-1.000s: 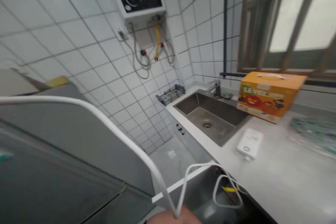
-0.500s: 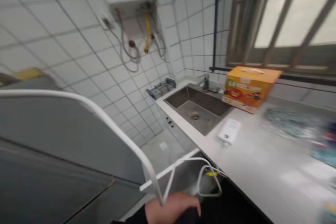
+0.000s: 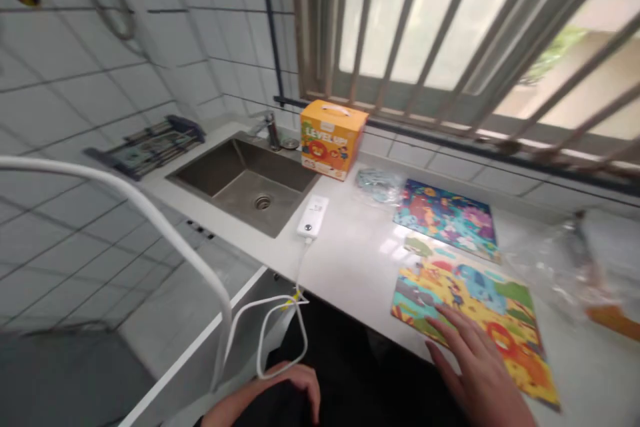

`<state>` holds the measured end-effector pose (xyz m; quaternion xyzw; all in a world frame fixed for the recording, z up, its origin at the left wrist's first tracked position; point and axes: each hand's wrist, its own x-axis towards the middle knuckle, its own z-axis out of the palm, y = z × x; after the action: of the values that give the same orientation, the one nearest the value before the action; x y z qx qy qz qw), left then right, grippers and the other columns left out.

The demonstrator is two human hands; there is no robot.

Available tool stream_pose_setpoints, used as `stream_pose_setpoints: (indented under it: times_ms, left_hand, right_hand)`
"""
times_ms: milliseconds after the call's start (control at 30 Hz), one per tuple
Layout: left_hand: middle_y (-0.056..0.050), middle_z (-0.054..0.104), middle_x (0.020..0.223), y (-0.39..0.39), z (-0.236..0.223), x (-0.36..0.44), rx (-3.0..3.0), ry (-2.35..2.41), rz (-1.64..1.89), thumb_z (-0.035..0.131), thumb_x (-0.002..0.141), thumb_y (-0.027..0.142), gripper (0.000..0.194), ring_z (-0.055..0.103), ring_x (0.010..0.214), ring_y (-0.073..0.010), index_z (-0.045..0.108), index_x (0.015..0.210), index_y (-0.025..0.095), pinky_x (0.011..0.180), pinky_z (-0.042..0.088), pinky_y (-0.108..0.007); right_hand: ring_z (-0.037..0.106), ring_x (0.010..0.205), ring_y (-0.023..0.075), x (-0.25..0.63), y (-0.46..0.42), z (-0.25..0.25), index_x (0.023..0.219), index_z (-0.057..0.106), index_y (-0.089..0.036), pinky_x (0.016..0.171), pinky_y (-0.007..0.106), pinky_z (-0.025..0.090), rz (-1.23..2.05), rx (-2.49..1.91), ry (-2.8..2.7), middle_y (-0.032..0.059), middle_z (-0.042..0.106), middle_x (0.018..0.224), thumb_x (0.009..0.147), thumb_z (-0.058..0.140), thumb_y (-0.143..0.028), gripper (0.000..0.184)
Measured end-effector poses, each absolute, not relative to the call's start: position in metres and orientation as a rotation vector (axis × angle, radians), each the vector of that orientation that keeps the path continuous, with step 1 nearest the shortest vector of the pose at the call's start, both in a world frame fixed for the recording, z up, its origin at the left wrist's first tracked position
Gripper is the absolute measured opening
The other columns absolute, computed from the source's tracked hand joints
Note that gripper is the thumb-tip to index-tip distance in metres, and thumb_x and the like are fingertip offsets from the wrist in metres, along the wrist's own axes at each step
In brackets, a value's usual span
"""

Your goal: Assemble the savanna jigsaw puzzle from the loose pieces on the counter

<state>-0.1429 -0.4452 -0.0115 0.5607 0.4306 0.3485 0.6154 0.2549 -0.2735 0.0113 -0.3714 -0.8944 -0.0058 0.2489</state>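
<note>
My right hand lies over a yellow animal jigsaw puzzle, its fingers spread, nothing held; the fingertips appear to rest on the picture or just above it. An elephant and a lion show on this puzzle. Behind it lies a blue puzzle picture with pink and purple shapes. My left hand rests on my dark-clothed leg below the counter edge, its fingers draped downward, partly hidden, and holding nothing that I can see. A looped white cable hangs in front of that hand.
On the white counter stand an orange "LEVEL UP!" box and a white power bank-like device with the cable plugged in. Clear plastic bags lie beyond. A steel sink is at left, a barred window behind.
My view has swung right and down, bringing the puzzles and my right hand into sight. My left hand stays low on my leg.
</note>
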Motion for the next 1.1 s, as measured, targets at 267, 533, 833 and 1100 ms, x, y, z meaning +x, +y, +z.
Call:
stream_pose_setpoints:
  times_ms: [267,533,833,1100]
  left_hand:
    - [-0.013,0.077,0.099,-0.354,-0.022,-0.087,1.474,0.66,0.697,0.019,0.108,0.086,0.089,0.072,0.095,-0.026,0.076,0.097,0.019,0.096,0.056,-0.038]
    - [-0.011,0.065,0.163,-0.267,0.013,-0.012,2.434,1.131,0.698,0.052,0.107,0.019,0.039,0.057,0.154,-0.0307,0.071,0.14,0.026,0.13,0.047,-0.052]
    - [-0.01,0.042,0.184,-0.232,-0.037,0.022,2.941,1.161,0.419,0.067,0.104,0.032,0.073,0.047,0.164,-0.0386,0.047,0.174,0.038,0.132,0.043,-0.06]
    - [-0.012,0.039,0.184,-0.237,-0.026,0.037,2.985,1.06,0.448,0.068,0.107,0.04,0.077,0.05,0.162,-0.038,0.04,0.178,0.036,0.129,0.048,-0.056]
  right_hand:
    - [0.039,0.169,0.0391,0.248,-0.256,0.002,0.173,0.045,-0.032,0.129,0.065,0.045,-0.052,-1.364,-2.508,0.0086,0.045,0.181,0.11,0.063,-0.04,0.067]
    - [0.04,0.166,0.0406,0.342,-0.165,0.031,0.164,0.059,-0.024,0.132,0.06,0.037,-0.359,-2.006,-2.131,0.0187,0.045,0.179,0.109,0.062,-0.034,0.056]
    - [0.065,0.101,0.0257,0.47,-0.095,0.061,0.12,0.083,-0.018,0.09,0.035,0.048,-0.408,-2.099,-2.013,0.0136,0.079,0.107,0.109,0.058,-0.019,0.027]
    - [0.062,0.104,0.0234,0.557,-0.109,0.077,0.129,0.081,-0.004,0.093,0.039,0.041,-0.534,-2.098,-1.717,0.018,0.076,0.116,0.119,0.039,-0.03,0.049]
